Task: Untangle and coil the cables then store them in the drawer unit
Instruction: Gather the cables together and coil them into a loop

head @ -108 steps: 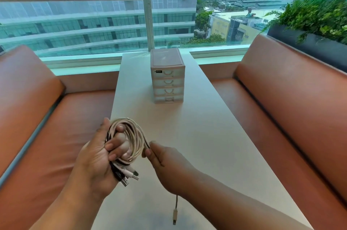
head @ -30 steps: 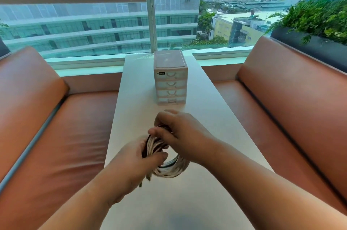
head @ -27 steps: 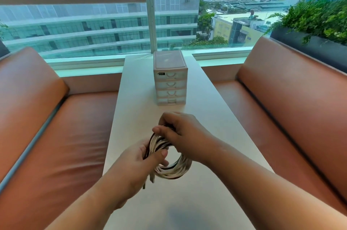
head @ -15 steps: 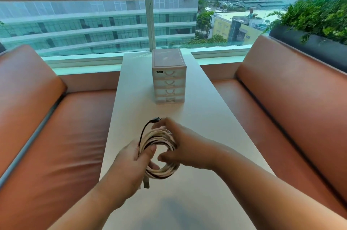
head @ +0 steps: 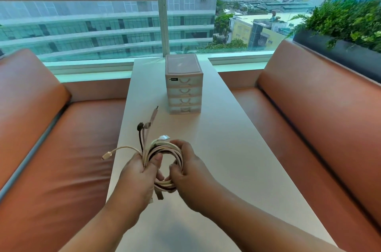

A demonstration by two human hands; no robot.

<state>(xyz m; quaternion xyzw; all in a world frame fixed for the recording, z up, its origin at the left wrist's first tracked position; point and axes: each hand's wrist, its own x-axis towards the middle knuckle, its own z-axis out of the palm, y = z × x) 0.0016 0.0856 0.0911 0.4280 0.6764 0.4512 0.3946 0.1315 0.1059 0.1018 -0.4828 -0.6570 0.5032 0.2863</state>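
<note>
**Cable coil held in both hands over the near table**

The coil of cables (head: 167,146) is held above the near half of the table (head: 226,148), its ring tilted up towards the camera. The ring is slightly oval, with its longer axis running from the person towards the window. White, beige and dark strands lie together in the loop.

Several loose ends fan out from its left side:
- A long pale connector (head: 154,113) points away towards the drawer unit (head: 184,84).
- A black plug (head: 140,127) stands up just beside it.
- A beige plug (head: 107,156) curves off to the left, past the table's left edge and over the left bench (head: 61,148).
- Two more ends hang below the loop.

The drawer unit stands upright on the far middle of the table, well apart from the coil. Its four drawer fronts face the person and all are closed. Bare tabletop lies between coil and unit, and more lies to the right, up to the edge by the right bench (head: 309,117). The left edge runs just under the left hand.

The left hand (head: 138,177) grips the coil's left side, thumb pressed over the strands where the ends leave. The right hand (head: 191,175) curls round the right side, thumb inside the loop. Both forearms reach in from below, wrists close together.
</note>
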